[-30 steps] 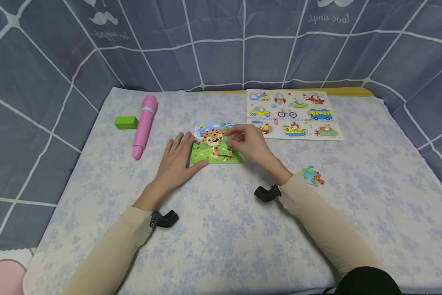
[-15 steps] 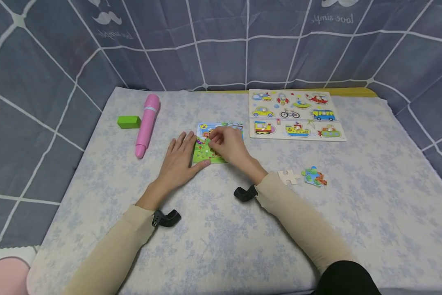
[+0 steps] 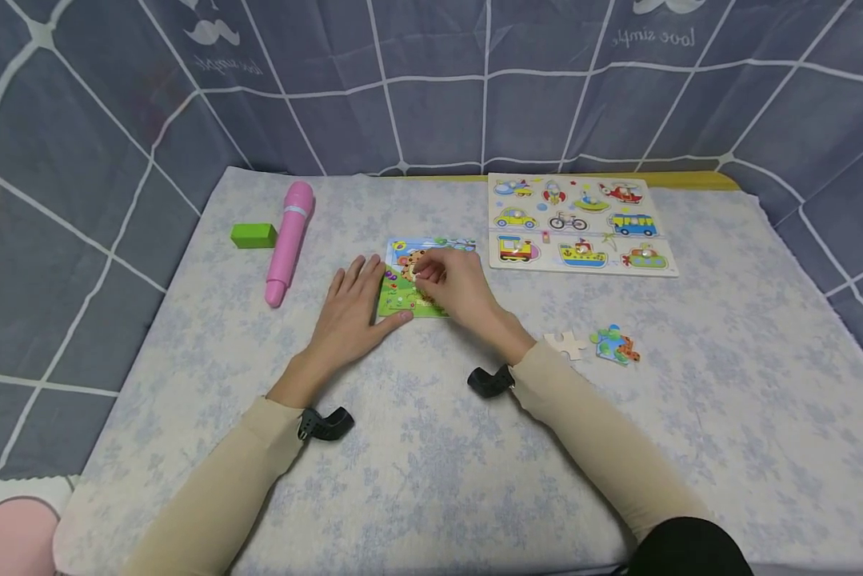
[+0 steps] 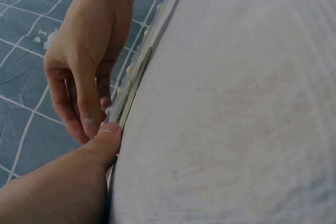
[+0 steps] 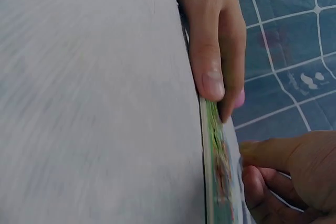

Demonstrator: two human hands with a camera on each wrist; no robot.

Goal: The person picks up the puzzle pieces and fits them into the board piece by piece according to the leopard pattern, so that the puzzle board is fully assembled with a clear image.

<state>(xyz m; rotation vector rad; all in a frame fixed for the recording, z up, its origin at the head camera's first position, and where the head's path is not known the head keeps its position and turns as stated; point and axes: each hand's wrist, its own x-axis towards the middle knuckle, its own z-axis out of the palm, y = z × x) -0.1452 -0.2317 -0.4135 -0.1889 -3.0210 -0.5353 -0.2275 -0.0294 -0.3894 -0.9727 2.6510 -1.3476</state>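
A small jigsaw board (image 3: pixel 431 242) with a leopard on grass lies mid-table, partly hidden by my right hand. My left hand (image 3: pixel 346 316) rests flat at its left side, fingers straight, with the thumb along the near edge. The left thumb (image 4: pixel 107 135) is right at the board's rim in the left wrist view. Over the leopard is my right hand (image 3: pixel 460 286), thumb and fingers curled close together; I cannot tell whether a piece is between them. A green puzzle piece (image 3: pixel 401 304) shows at the board's lower left.
Right of the board lie a pale, blank-faced puzzle piece (image 3: pixel 565 346) and a blue-orange puzzle piece (image 3: pixel 615 346). A wooden vehicle peg puzzle (image 3: pixel 582 237) stands at the back right. At left are a pink microphone-shaped toy (image 3: pixel 287 246) and a green block (image 3: pixel 253 236).
My right hand has moved left across the board with a green piece, then slightly back right. The pale piece has come out from behind the right sleeve. My left hand stays at the board.
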